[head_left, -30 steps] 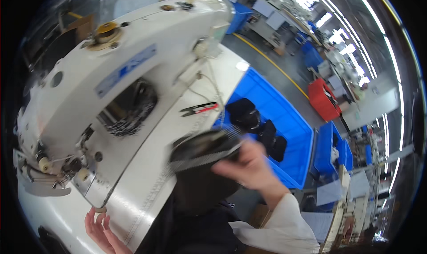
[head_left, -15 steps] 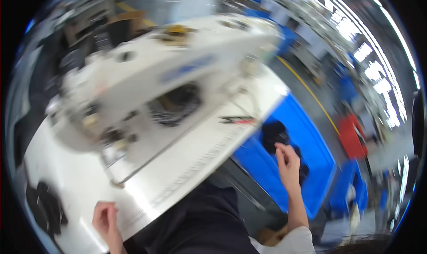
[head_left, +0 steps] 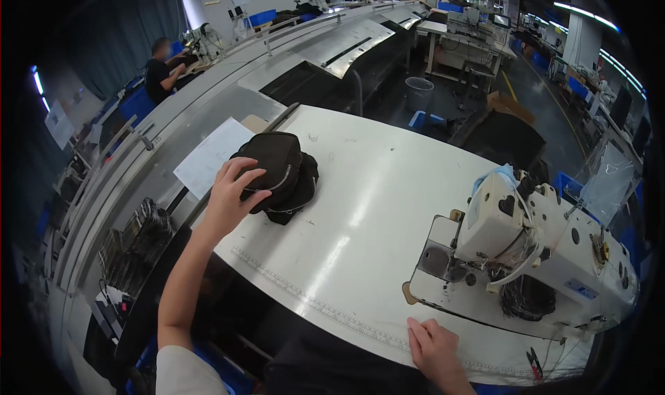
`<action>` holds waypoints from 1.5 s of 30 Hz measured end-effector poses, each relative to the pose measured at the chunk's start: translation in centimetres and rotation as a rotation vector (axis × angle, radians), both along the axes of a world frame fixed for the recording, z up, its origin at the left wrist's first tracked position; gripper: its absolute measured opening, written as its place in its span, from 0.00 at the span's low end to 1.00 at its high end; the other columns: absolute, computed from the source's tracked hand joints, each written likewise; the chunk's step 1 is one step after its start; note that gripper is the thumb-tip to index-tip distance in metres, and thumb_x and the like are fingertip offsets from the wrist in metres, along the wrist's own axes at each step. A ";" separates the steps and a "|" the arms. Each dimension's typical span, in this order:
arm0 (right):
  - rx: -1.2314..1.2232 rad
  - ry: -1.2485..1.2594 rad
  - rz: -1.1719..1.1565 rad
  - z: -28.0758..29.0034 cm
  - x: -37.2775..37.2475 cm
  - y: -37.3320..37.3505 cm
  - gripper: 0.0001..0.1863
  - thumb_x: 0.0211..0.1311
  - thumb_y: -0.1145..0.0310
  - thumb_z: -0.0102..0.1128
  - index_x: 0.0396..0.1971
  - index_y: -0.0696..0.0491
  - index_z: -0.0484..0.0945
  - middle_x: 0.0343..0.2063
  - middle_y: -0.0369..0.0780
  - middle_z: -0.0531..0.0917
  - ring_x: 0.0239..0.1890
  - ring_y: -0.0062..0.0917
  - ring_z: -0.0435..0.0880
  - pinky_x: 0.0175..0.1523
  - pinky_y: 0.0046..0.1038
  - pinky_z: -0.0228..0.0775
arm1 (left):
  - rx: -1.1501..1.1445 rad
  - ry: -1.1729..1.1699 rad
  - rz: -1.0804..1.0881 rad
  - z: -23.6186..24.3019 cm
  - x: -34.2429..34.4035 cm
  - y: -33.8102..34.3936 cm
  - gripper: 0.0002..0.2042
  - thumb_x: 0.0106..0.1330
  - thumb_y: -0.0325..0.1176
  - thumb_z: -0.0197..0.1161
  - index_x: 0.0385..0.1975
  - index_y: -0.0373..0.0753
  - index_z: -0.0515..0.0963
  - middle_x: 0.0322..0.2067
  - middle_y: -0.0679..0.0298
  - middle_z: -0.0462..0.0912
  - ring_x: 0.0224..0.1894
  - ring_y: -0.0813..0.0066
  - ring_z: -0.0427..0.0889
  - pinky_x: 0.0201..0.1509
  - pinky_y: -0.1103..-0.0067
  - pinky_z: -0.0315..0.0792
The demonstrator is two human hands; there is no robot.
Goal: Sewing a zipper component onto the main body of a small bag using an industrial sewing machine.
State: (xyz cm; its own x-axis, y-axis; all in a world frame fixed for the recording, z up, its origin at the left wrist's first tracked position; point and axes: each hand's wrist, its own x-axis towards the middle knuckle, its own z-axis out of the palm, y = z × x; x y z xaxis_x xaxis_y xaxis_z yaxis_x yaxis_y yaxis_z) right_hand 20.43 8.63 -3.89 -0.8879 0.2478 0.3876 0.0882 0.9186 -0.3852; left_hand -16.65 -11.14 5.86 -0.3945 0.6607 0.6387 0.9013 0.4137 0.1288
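My left hand (head_left: 231, 198) rests on a stack of black zippered pouches (head_left: 276, 154) on the white machine table (head_left: 360, 208), its fingers spread over the top one. A white paper sheet (head_left: 204, 153) lies behind them. My right hand (head_left: 433, 350) is at the table's front edge with fingers loosely bent and apart, holding nothing, below the white industrial sewing machine (head_left: 512, 222). Red-and-black thread snips (head_left: 534, 364) lie to its right near hanging threads.
At left, bundled dark pieces (head_left: 135, 249) lie beside long metal rails (head_left: 90, 215). A person (head_left: 161, 76) sits at a machine at back left. Behind the table are a bin (head_left: 419, 90), cardboard (head_left: 511, 108) and other workstations (head_left: 460, 42) along an aisle.
The view has swung left, toward the pouch stack. The black item in my right hand a second ago is out of it. My left hand has moved onto the stack.
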 end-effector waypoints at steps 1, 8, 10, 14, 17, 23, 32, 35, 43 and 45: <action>0.000 0.000 0.004 0.3 -0.2 0.0 0.13 0.48 0.75 0.62 0.37 0.53 0.78 0.22 0.36 0.73 0.18 0.27 0.74 0.22 0.26 0.65 | -0.035 0.068 -0.010 -0.5 -0.4 0.5 0.11 0.54 0.29 0.64 0.37 0.38 0.77 0.40 0.63 0.76 0.48 0.64 0.72 0.46 0.73 0.71; 0.051 -0.002 -0.015 1.1 -0.6 0.3 0.14 0.47 0.77 0.61 0.37 0.54 0.78 0.19 0.36 0.71 0.16 0.27 0.72 0.21 0.27 0.63 | -0.254 -0.240 -0.035 0.8 -2.4 1.0 0.13 0.56 0.24 0.57 0.43 0.37 0.71 0.39 0.56 0.77 0.42 0.56 0.76 0.44 0.70 0.71; 0.045 -0.003 -0.008 0.9 -0.6 0.2 0.14 0.47 0.77 0.61 0.37 0.54 0.78 0.19 0.36 0.72 0.16 0.27 0.73 0.21 0.27 0.63 | -0.220 -0.250 0.006 1.9 -2.9 1.2 0.13 0.53 0.14 0.48 0.37 0.35 0.69 0.38 0.54 0.76 0.40 0.53 0.74 0.42 0.67 0.69; 0.002 0.071 -0.014 0.8 -0.1 0.1 0.19 0.46 0.76 0.62 0.42 0.55 0.76 0.24 0.38 0.74 0.20 0.28 0.75 0.23 0.26 0.65 | 0.152 0.286 -0.024 5.6 -0.2 2.1 0.13 0.48 0.12 0.50 0.31 0.37 0.71 0.45 0.56 0.74 0.55 0.57 0.68 0.58 0.66 0.62; -0.135 0.159 -0.108 3.2 -0.5 0.3 0.21 0.48 0.73 0.62 0.46 0.57 0.75 0.30 0.39 0.77 0.26 0.26 0.77 0.31 0.24 0.68 | 0.404 -0.346 -0.652 4.6 6.2 4.0 0.10 0.48 0.12 0.51 0.20 0.38 0.72 0.54 0.50 0.66 0.65 0.49 0.54 0.65 0.64 0.51; -1.793 0.058 -0.093 3.8 -1.1 -0.9 0.18 0.57 0.68 0.60 0.45 0.63 0.74 0.38 0.39 0.80 0.39 0.19 0.78 0.45 0.23 0.70 | 0.144 -1.350 -1.283 -3.5 15.8 6.7 0.11 0.55 0.13 0.51 0.25 0.38 0.78 0.60 0.50 0.57 0.66 0.56 0.55 0.67 0.67 0.53; -1.371 0.039 -0.180 2.4 3.0 -1.7 0.13 0.55 0.73 0.62 0.41 0.58 0.74 0.33 0.32 0.79 0.35 0.12 0.74 0.43 0.16 0.67 | -0.288 -2.219 -0.676 -6.9 16.8 6.4 0.11 0.63 0.30 0.59 0.43 0.34 0.76 0.33 0.68 0.79 0.36 0.85 0.75 0.42 0.88 0.69; -1.398 -0.088 -0.054 4.7 2.8 -1.2 0.11 0.56 0.73 0.62 0.39 0.58 0.74 0.30 0.30 0.76 0.34 0.10 0.71 0.42 0.14 0.64 | -0.326 -2.169 -0.733 -5.4 17.8 6.8 0.10 0.61 0.29 0.61 0.41 0.34 0.76 0.34 0.68 0.79 0.36 0.86 0.75 0.42 0.88 0.69; -1.709 -0.237 0.098 5.3 1.4 -0.1 0.06 0.61 0.70 0.57 0.33 0.56 0.74 0.26 0.27 0.71 0.29 0.08 0.66 0.35 0.14 0.59 | -0.548 -2.149 -0.736 -4.1 18.2 7.8 0.12 0.61 0.31 0.62 0.43 0.35 0.76 0.35 0.68 0.79 0.36 0.85 0.75 0.42 0.87 0.68; -1.680 -0.231 0.131 4.5 1.4 -0.5 0.05 0.60 0.70 0.57 0.33 0.56 0.74 0.26 0.27 0.72 0.30 0.08 0.66 0.35 0.14 0.59 | -0.557 -2.160 -0.711 -4.1 18.4 7.9 0.11 0.61 0.33 0.62 0.41 0.35 0.77 0.32 0.69 0.78 0.34 0.86 0.74 0.39 0.87 0.68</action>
State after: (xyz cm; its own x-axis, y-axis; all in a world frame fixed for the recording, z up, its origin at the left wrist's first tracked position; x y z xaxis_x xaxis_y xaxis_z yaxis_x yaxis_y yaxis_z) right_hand 21.84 8.15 0.63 -0.9302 0.1457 -0.3369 0.2403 -0.4524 -0.8588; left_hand 1.70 -3.25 1.77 0.2822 0.8455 -0.4534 -0.3668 0.5317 0.7634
